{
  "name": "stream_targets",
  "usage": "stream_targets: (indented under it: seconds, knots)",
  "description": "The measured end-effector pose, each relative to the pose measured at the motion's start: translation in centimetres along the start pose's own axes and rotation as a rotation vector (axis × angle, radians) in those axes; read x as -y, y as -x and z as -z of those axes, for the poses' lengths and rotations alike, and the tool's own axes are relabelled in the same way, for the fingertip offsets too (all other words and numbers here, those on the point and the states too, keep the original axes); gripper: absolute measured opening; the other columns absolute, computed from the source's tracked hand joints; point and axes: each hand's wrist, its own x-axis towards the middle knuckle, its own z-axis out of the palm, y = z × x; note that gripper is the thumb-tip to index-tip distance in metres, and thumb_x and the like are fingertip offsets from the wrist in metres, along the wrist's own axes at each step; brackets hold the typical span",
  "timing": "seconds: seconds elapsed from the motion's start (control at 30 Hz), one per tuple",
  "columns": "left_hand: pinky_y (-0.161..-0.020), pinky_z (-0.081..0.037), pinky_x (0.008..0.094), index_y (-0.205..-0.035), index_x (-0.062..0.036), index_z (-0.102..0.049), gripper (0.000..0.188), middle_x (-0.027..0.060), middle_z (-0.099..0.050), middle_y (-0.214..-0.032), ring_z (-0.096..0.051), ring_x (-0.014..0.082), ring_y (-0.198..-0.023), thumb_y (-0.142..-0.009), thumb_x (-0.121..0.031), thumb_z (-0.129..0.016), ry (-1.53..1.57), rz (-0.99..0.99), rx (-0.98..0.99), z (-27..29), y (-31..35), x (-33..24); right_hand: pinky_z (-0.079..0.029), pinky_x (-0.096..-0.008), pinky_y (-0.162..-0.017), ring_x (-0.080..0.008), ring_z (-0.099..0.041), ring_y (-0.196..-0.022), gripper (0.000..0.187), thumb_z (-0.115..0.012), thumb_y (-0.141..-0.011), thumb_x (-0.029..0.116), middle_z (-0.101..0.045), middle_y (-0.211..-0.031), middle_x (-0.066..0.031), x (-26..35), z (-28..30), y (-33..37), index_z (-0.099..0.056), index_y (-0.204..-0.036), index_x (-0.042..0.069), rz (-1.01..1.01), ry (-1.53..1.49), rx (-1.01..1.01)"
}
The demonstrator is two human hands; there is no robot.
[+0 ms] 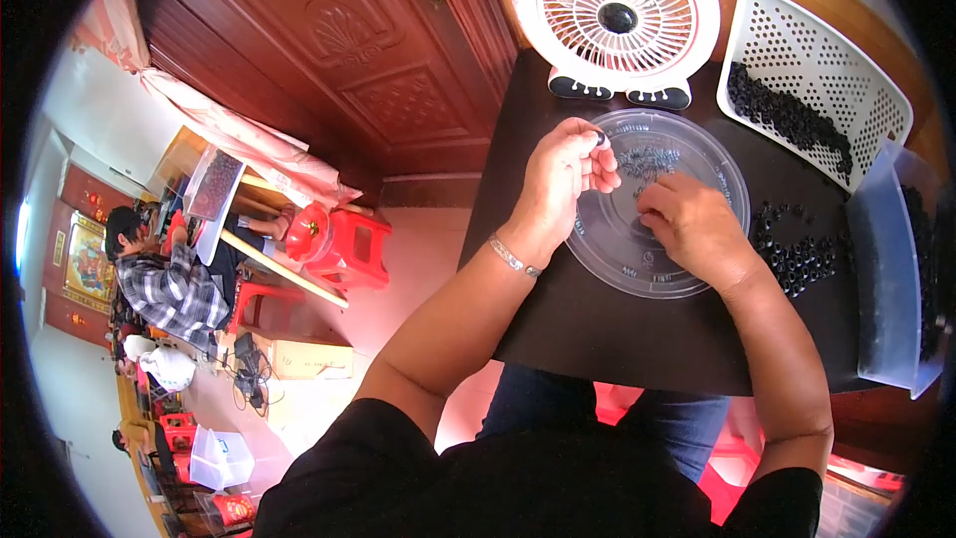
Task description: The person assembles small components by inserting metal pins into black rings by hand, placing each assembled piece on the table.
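Left hand [563, 174] is raised over the near-left rim of the clear round plastic tray [612, 264], fingers pinched shut on a small dark ring-like part [601, 139] held at the fingertips — the part sits at the top right of that hand, just above the tray's left half, not touching it. Right hand [692, 224] rests palm-down inside the tray, fingers curled toward the scatter of small dark bits [647, 159] lying on the tray's far half; cannot tell whether it has anything between the fingers — they look loosely bent, not clenched. Key relation: the scatter lies just ahead of and slightly left of the right fingertips, and directly right of the left pinch, so both hands are close, with the right one nearer to the tray floor and the left nearer in line with the held part. The held part is too small to read an axis; it looks roughly round, so no clear long axis or pointing direction. A loose heap of black rings [797, 254] sits on the black table [597, 339] just right of the tray, beside the right wrist — more of them in the white perforated basket [827, 50] at the far right and in the clear bin [886, 269] at the right edge. White desk fan [617, 15] stands just beyond the tray.
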Motion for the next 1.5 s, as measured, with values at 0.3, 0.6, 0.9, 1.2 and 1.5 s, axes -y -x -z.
stream_targets:
  seconds: [0.3, 0.6, 0.9, 1.2, 1.5]
  knots:
    - [-0.064, -0.047, 0.0331, -0.087, -0.0065, -0.055, 0.013, 0.0087, -0.061, -0.075, -0.060, 0.0217, -0.066, -0.086, -0.019, -0.051, -0.001, -0.004, -0.010, 0.0, 0.1, -0.2, -0.049, -0.0395, -0.075, -0.0303, -0.059, -0.086, 0.011, -0.065, -0.076, 0.009, -0.060, -0.086, -0.0103, -0.2, -0.1, -0.4, -0.064, -0.087, 0.007, -0.039, -0.048, -0.175]
    - [-0.064, -0.047, 0.0327, -0.087, -0.0064, -0.055, 0.015, 0.0096, -0.061, -0.076, -0.060, 0.0221, -0.067, -0.086, -0.020, -0.052, 0.001, -0.016, 0.009, 0.1, 0.0, 0.0, -0.049, -0.0394, -0.076, -0.0286, -0.058, -0.087, 0.008, -0.064, -0.075, 0.011, -0.059, -0.084, -0.0102, -0.3, 0.2, -0.3, -0.062, -0.080, 0.005, -0.011, 0.158, 0.002]
    - [-0.061, -0.047, 0.0306, -0.088, -0.0061, -0.054, 0.012, 0.0084, -0.061, -0.075, -0.060, 0.0202, -0.064, -0.088, -0.018, -0.050, 0.012, -0.002, 0.018, -0.3, 0.2, 0.0, -0.048, -0.0366, -0.067, -0.0274, -0.060, -0.075, 0.014, -0.068, -0.071, 0.004, -0.056, -0.078, -0.0117, -0.8, 1.4, 0.4, -0.058, -0.081, 0.001, -0.211, -0.175, -0.063]
    - [-0.067, -0.047, 0.0291, -0.094, -0.0042, -0.056, 0.016, 0.0078, -0.062, -0.084, -0.061, 0.0175, -0.073, -0.089, -0.018, -0.052, -0.214, 0.032, 0.228, -0.7, 0.2, 0.3, -0.049, -0.0337, -0.068, -0.0234, -0.062, -0.071, 0.014, -0.065, -0.076, 0.010, -0.063, -0.078, -0.0124, -1.4, 1.8, 0.3, -0.060, -0.085, 0.000, -0.404, -0.427, -0.100]
    - [-0.065, -0.039, 0.0202, -0.093, -0.0025, -0.055, 0.011, -0.0026, -0.048, -0.080, -0.043, 0.0049, -0.072, -0.090, -0.013, -0.057, -0.645, -0.288, 0.456, -2.3, 1.2, 1.5, -0.043, -0.0217, -0.064, -0.0073, -0.053, -0.066, 0.015, -0.059, -0.088, 0.015, -0.061, -0.074, -0.0019, -2.7, 1.3, 0.2, -0.061, -0.087, 0.000, -0.558, -1.153, 0.005]
